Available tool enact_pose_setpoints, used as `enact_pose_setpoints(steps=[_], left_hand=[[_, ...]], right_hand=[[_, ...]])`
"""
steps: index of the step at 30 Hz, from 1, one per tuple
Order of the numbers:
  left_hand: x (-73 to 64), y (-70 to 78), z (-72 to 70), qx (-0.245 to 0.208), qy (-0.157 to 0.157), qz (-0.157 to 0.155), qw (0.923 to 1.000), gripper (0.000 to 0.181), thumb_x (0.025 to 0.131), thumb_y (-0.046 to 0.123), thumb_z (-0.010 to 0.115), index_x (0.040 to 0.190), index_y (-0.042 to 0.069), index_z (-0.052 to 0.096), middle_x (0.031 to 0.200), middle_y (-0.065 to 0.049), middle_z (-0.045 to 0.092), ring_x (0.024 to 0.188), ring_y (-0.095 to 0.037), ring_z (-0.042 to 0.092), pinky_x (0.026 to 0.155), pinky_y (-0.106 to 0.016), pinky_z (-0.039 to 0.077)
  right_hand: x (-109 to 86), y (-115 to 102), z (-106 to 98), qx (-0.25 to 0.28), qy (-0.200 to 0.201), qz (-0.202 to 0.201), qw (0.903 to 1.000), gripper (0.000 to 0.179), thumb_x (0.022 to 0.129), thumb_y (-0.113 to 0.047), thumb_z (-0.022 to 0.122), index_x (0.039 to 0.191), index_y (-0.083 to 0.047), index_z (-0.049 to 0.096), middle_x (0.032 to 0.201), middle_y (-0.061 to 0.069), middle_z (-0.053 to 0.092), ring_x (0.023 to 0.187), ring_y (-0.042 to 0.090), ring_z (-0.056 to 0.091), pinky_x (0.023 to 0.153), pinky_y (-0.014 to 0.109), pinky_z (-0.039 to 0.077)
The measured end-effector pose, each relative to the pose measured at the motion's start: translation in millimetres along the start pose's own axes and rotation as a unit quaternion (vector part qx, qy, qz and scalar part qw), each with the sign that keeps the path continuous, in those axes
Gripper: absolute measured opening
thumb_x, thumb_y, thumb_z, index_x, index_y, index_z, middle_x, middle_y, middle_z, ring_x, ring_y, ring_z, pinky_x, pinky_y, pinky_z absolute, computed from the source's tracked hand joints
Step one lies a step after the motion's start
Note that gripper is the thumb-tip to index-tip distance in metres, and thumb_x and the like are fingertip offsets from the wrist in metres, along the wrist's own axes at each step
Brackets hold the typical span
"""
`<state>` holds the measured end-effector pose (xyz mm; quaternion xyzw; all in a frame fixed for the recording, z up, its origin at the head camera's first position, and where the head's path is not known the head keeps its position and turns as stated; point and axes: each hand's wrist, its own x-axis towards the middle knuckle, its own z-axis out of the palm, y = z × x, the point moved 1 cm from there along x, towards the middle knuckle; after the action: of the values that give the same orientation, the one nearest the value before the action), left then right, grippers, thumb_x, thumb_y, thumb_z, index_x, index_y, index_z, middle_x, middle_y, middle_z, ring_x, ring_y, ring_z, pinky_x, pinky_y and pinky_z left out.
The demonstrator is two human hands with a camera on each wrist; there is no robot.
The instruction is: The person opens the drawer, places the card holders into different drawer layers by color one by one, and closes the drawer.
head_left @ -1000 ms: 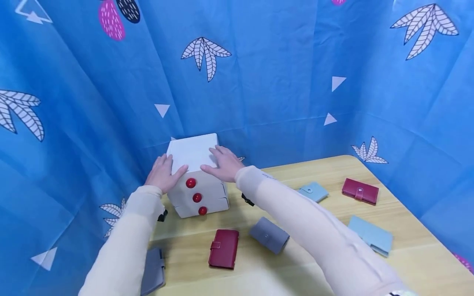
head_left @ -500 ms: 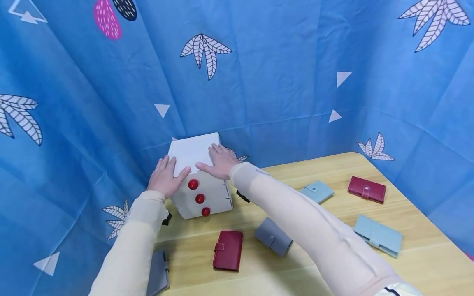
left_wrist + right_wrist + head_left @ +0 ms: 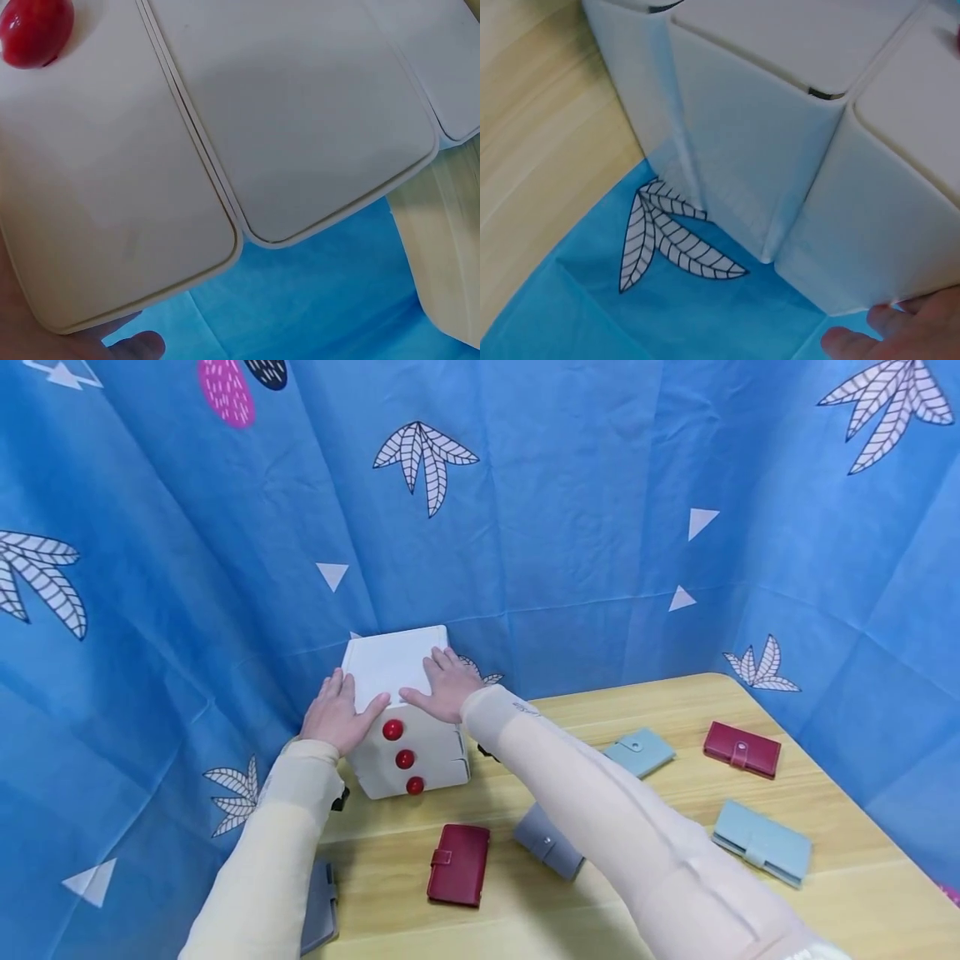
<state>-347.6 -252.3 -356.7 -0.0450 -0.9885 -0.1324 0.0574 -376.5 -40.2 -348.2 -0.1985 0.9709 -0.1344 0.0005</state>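
Drawer-box (image 3: 414, 731), white, plastic-looking, with round red knobs (image 3: 393, 729), stays put on pale wooden table (image 3: 847, 902), left hand (image 3: 335, 718) and right hand (image 3: 447, 685) still straight-fingered, ungrasping, at its upper side edges, so we judge work unadvanced.

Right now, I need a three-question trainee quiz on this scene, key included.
1. Count: how many red knobs show on the white drawer unit in the head view?
2. Choose: the wallet lying between the two grey wallets is: A light blue, B dark red, C white.
3. True or false: the left hand is at the unit's left, the right hand at its right.

Key: 1. Three. 2. B. 3. True.
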Motion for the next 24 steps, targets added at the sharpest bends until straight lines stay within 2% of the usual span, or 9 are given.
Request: enact_pose_setpoints(steps=[4,13,24], left_hand=[[0.4,4.5,-2.2,0.004,0.005,0.003,1.0,0.106,0.085,0.079,0.027,0.152,-0.002,0.012,0.159,-0.022,0.003,0.143,-0.046,0.004,0.109,-0.065,0.01],[-7.7,8.8,-3.3,0.017,-0.002,-0.007,0.9998,0.105,0.086,0.078,0.025,0.152,-0.002,0.012,0.158,-0.022,0.002,0.143,-0.046,0.0,0.109,-0.066,0.008],[-9.4,13.3,-4.3,0.022,-0.008,-0.017,0.9996,0.105,0.086,0.079,0.025,0.152,-0.001,0.011,0.159,-0.021,0.001,0.144,-0.044,-0.001,0.11,-0.064,0.006]], right_hand=[[-3.8,1,-3,0.003,0.011,0.009,0.9999,0.087,0.09,-0.074,0.025,0.155,-0.016,0.021,0.161,0.003,0.011,0.148,0.023,0.003,0.116,0.048,0.016],[-4.5,2,1,0.015,0.007,0.002,0.9999,0.087,0.09,-0.074,0.026,0.155,-0.016,0.021,0.161,0.003,0.01,0.148,0.022,0.002,0.116,0.046,0.013],[-8.2,3,-2,0.018,0.001,0.004,0.9998,0.086,0.09,-0.074,0.024,0.155,-0.017,0.021,0.162,0.002,0.01,0.148,0.021,0.001,0.117,0.044,0.011]])
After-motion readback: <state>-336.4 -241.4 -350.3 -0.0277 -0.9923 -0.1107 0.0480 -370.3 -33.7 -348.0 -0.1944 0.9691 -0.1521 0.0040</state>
